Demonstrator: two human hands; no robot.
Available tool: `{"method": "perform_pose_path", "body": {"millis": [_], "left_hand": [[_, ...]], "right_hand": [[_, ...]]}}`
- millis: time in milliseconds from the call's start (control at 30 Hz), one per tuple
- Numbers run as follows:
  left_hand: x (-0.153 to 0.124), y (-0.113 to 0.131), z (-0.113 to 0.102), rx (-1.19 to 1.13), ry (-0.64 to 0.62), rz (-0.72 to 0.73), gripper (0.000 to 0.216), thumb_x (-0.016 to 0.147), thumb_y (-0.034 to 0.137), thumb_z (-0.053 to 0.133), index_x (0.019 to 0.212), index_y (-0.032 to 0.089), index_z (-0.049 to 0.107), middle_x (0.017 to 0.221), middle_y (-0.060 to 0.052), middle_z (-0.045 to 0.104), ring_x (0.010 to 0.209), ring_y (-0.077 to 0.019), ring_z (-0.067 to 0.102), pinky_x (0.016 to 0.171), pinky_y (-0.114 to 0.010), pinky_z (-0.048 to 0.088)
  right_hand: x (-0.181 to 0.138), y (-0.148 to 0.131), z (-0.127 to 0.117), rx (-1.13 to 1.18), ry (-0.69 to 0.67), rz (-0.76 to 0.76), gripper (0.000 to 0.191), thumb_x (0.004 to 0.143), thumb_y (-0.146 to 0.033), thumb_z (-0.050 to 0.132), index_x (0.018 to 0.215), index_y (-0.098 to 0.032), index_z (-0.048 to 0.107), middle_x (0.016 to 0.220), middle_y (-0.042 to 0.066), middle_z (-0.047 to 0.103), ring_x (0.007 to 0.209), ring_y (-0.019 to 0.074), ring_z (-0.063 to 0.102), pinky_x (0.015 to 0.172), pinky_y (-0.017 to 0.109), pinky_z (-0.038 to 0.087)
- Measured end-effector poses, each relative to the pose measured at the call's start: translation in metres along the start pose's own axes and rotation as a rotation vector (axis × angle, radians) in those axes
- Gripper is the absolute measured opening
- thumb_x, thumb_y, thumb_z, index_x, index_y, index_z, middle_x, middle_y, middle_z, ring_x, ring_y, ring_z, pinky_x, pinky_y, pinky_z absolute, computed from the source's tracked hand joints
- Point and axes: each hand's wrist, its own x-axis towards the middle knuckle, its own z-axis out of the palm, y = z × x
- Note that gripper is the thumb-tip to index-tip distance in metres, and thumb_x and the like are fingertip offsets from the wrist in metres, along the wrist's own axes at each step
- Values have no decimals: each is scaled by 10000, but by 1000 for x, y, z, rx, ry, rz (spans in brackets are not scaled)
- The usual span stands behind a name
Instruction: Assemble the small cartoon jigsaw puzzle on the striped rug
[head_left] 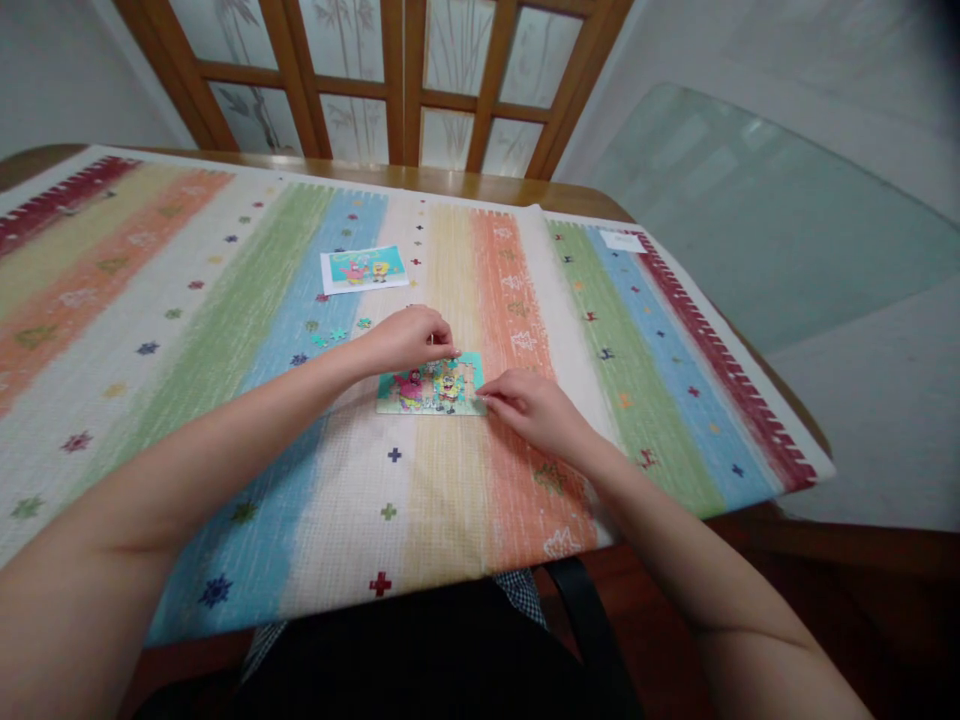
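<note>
A small cartoon jigsaw puzzle lies on the striped tablecloth in front of me. My left hand rests at the puzzle's upper edge, fingers curled and pinched together as if on a piece I cannot make out. At the puzzle's right edge my right hand has its fingertips pressed down, fingers held close together. A few loose teal puzzle pieces lie to the left of my left hand.
A printed reference picture of the same cartoon lies farther back on the cloth. A small white card sits near the cloth's far right corner. Behind the wooden table stands a wood-framed glass door.
</note>
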Motion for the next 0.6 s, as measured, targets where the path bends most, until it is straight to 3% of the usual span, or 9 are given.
{"method": "perform_pose_path", "body": {"millis": [100, 267, 500, 600], "left_hand": [[-2, -3, 1, 37, -28, 7, 257, 920, 353, 643, 840, 151, 781, 787, -77, 716, 735, -162, 597, 734, -299, 403], [-3, 1, 3, 52, -63, -11, 262, 923, 348, 633, 841, 148, 780, 781, -73, 701, 726, -156, 585, 715, -292, 394], [5, -6, -6, 17, 65, -29, 254, 890, 381, 673, 776, 166, 748, 755, -65, 666, 744, -175, 558, 752, -320, 372], [9, -7, -3, -4, 44, -15, 247, 880, 383, 683, 760, 175, 737, 742, -55, 656, 731, -171, 548, 749, -321, 367]], "right_hand": [[-14, -6, 15, -150, 14, -131, 234, 1017, -264, 560, 1067, -186, 775, 980, 111, 712, 955, 229, 611, 844, 378, 453], [-19, -13, 27, -344, 37, -188, 258, 1040, -273, 536, 1045, -194, 781, 973, 101, 689, 934, 229, 545, 823, 385, 384], [-18, -14, 25, -322, 23, -175, 274, 1045, -264, 515, 1032, -189, 779, 974, 106, 683, 939, 232, 533, 812, 380, 384], [-18, -14, 25, -298, 17, -166, 279, 1049, -275, 509, 1041, -195, 777, 976, 107, 679, 945, 232, 531, 814, 379, 389]]}}
